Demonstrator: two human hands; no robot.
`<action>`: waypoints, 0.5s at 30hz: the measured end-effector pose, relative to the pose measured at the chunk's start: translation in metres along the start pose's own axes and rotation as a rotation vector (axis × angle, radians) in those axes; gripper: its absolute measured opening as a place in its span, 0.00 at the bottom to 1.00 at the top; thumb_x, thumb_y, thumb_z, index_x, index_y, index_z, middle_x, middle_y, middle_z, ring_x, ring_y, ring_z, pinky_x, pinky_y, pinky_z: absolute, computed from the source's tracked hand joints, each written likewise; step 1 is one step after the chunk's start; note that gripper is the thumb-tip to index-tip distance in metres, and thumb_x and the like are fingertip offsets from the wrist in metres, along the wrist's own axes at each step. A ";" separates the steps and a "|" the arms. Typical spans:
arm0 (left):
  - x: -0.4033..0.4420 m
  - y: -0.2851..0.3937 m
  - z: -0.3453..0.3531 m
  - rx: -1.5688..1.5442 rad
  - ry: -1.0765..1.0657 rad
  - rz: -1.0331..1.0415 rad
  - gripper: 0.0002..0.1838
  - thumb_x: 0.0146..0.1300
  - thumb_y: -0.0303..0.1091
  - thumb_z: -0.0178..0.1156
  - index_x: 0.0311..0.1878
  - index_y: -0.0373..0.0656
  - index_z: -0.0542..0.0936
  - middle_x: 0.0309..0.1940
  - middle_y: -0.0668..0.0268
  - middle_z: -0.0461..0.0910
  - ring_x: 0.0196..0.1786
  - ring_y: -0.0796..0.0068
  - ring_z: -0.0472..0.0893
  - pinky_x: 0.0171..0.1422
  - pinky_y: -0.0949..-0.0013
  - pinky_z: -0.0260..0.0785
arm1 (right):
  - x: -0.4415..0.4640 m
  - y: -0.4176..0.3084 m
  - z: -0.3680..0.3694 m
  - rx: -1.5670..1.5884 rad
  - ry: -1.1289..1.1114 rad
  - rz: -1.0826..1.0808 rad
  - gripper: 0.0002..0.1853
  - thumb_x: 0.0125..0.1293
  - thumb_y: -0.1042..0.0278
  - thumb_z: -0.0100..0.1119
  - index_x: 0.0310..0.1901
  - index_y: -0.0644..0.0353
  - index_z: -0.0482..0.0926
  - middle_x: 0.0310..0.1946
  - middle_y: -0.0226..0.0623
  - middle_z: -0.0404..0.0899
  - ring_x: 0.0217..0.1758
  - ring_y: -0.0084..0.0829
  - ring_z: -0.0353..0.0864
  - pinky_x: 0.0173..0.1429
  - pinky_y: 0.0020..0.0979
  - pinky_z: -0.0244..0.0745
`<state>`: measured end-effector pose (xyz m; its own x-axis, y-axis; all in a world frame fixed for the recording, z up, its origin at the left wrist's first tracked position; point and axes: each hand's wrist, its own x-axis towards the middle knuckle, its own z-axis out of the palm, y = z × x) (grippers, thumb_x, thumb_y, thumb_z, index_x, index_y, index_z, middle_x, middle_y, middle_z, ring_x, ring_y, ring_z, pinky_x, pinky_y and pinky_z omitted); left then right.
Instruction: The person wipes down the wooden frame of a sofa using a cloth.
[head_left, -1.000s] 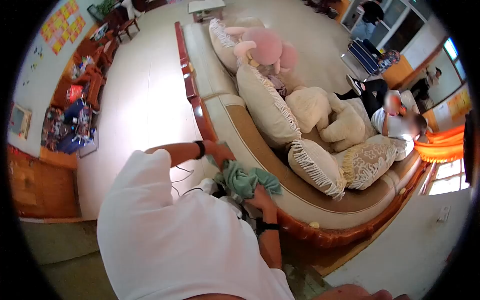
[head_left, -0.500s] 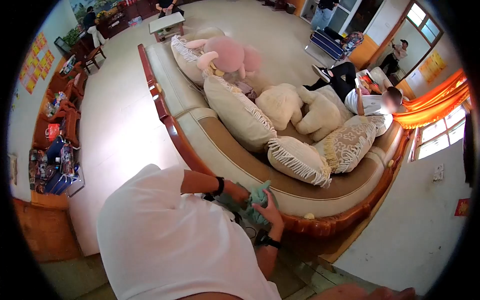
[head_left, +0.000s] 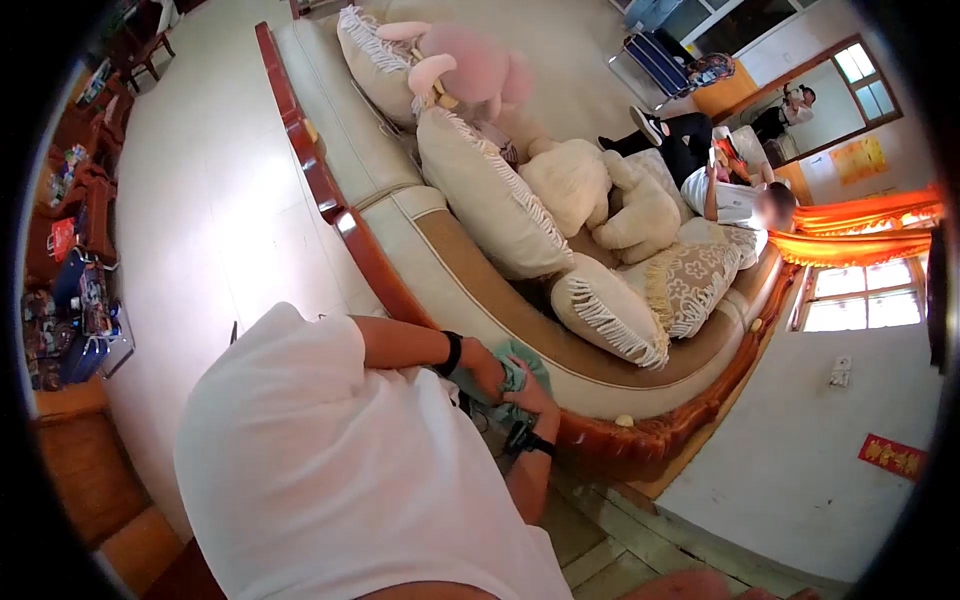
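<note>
While both bare forearms of the person in the white short-sleeved shirt come together in front of the body, the left hand and the right hand are gripping the same soft, bunched cloth of pale green colour. The fingers of both are bent into its folds, close beside each other, and part of the fabric is hidden by them. This cloth is held just beside the outer edge of a curved sofa with cream and brown upholstery; whether it touches the sofa, I cannot tell. A black band goes around the left wrist, and a black strap with a dark watch-like piece around the right one. Along the sofa's outer edge runs a glossy, reddish-brown wooden trim. On the sofa lie a large cream cushion with white fringe, a smaller fringed cream cushion and a light-brown cushion with white flowers. Beyond them are cream fluffy plush shapes, and another person in a white top and black trousers reclines near an orange curtain.
</note>
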<state>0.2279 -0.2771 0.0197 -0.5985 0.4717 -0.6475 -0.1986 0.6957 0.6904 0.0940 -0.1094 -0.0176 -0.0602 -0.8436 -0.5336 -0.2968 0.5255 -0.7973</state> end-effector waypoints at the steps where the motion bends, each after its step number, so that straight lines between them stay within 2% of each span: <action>1: 0.008 -0.025 0.014 0.002 0.126 0.019 0.43 0.63 0.69 0.55 0.65 0.37 0.72 0.58 0.46 0.76 0.58 0.49 0.76 0.62 0.50 0.67 | 0.002 -0.018 0.001 0.016 -0.024 0.040 0.50 0.45 0.80 0.71 0.73 0.48 0.61 0.65 0.38 0.69 0.67 0.35 0.67 0.69 0.33 0.64; 2: 0.015 -0.048 0.024 0.003 0.255 0.039 0.44 0.64 0.68 0.54 0.69 0.37 0.68 0.61 0.45 0.74 0.61 0.47 0.75 0.64 0.50 0.66 | 0.004 -0.033 0.000 0.029 -0.045 0.081 0.49 0.45 0.81 0.69 0.73 0.48 0.61 0.64 0.37 0.69 0.66 0.34 0.68 0.68 0.32 0.65; 3: 0.016 -0.069 0.026 -0.003 0.262 0.060 0.44 0.64 0.68 0.54 0.69 0.37 0.68 0.61 0.45 0.74 0.61 0.47 0.75 0.64 0.50 0.66 | 0.009 -0.032 -0.001 0.016 -0.042 0.099 0.49 0.45 0.81 0.69 0.73 0.48 0.61 0.64 0.37 0.69 0.66 0.34 0.68 0.68 0.32 0.65; 5: 0.010 -0.102 0.031 0.152 0.253 0.330 0.44 0.66 0.65 0.54 0.72 0.38 0.62 0.65 0.43 0.69 0.64 0.44 0.72 0.65 0.49 0.65 | 0.008 -0.018 0.004 0.041 -0.025 0.144 0.47 0.47 0.80 0.67 0.73 0.47 0.62 0.64 0.36 0.69 0.65 0.34 0.68 0.67 0.31 0.65; 6: -0.008 -0.103 0.032 0.082 0.315 0.303 0.41 0.66 0.62 0.57 0.70 0.37 0.63 0.64 0.43 0.69 0.65 0.44 0.72 0.66 0.49 0.64 | 0.005 -0.018 0.006 0.051 -0.017 0.162 0.46 0.48 0.79 0.66 0.73 0.47 0.62 0.64 0.36 0.69 0.65 0.34 0.68 0.67 0.31 0.66; 8: -0.041 -0.106 0.029 0.052 0.313 0.254 0.40 0.66 0.60 0.58 0.69 0.37 0.65 0.64 0.44 0.70 0.65 0.45 0.72 0.66 0.49 0.65 | 0.010 -0.032 0.015 0.265 0.029 0.309 0.42 0.52 0.72 0.67 0.71 0.48 0.65 0.65 0.39 0.70 0.67 0.37 0.69 0.68 0.34 0.66; 9: -0.053 -0.112 0.025 0.029 0.312 0.199 0.39 0.66 0.58 0.60 0.68 0.37 0.66 0.64 0.45 0.70 0.65 0.46 0.72 0.66 0.49 0.65 | 0.018 -0.041 0.021 0.261 0.019 0.306 0.42 0.52 0.72 0.67 0.71 0.48 0.65 0.65 0.39 0.70 0.67 0.37 0.69 0.68 0.34 0.66; 10: -0.051 -0.128 0.022 0.023 0.316 0.189 0.39 0.66 0.58 0.60 0.68 0.37 0.66 0.64 0.45 0.70 0.65 0.46 0.72 0.66 0.49 0.65 | 0.026 -0.048 0.027 0.098 0.044 0.333 0.42 0.51 0.67 0.71 0.71 0.46 0.65 0.68 0.41 0.67 0.68 0.40 0.69 0.67 0.38 0.67; 11: -0.044 -0.145 0.019 -0.066 0.201 0.370 0.38 0.66 0.58 0.60 0.67 0.37 0.67 0.63 0.46 0.71 0.64 0.45 0.72 0.65 0.49 0.65 | 0.031 -0.055 0.034 -0.064 0.070 0.362 0.43 0.51 0.62 0.74 0.71 0.45 0.66 0.71 0.43 0.64 0.70 0.42 0.68 0.67 0.41 0.69; 12: -0.053 -0.151 0.015 -0.155 0.084 0.551 0.36 0.66 0.57 0.60 0.66 0.38 0.69 0.62 0.46 0.72 0.63 0.45 0.73 0.64 0.49 0.66 | 0.039 -0.054 0.036 -0.062 0.063 0.361 0.43 0.51 0.62 0.74 0.71 0.45 0.66 0.71 0.43 0.64 0.70 0.42 0.68 0.67 0.41 0.69; 13: -0.063 -0.157 0.017 -0.157 0.083 0.547 0.36 0.66 0.57 0.60 0.66 0.38 0.69 0.62 0.46 0.72 0.63 0.45 0.73 0.64 0.49 0.66 | 0.049 -0.054 0.034 -0.189 0.017 0.350 0.43 0.51 0.60 0.74 0.70 0.47 0.66 0.70 0.44 0.66 0.69 0.43 0.69 0.67 0.42 0.69; 14: -0.075 -0.164 0.022 -0.062 0.221 0.397 0.34 0.67 0.56 0.60 0.65 0.38 0.70 0.61 0.47 0.74 0.61 0.45 0.74 0.63 0.49 0.67 | 0.058 -0.053 0.035 -0.313 -0.027 0.338 0.42 0.51 0.58 0.74 0.70 0.49 0.66 0.69 0.46 0.67 0.68 0.44 0.71 0.67 0.42 0.69; 15: -0.089 -0.168 0.025 0.033 0.355 0.244 0.32 0.67 0.54 0.61 0.64 0.39 0.71 0.60 0.48 0.75 0.60 0.45 0.75 0.62 0.49 0.68 | 0.065 -0.060 0.039 -0.306 -0.029 0.338 0.42 0.51 0.58 0.74 0.70 0.49 0.66 0.69 0.46 0.67 0.68 0.44 0.71 0.67 0.42 0.69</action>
<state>0.3338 -0.4231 -0.0466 -0.8557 0.4135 -0.3113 0.0039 0.6065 0.7951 0.1452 -0.1917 -0.0160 -0.1771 -0.6248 -0.7605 -0.5332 0.7103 -0.4594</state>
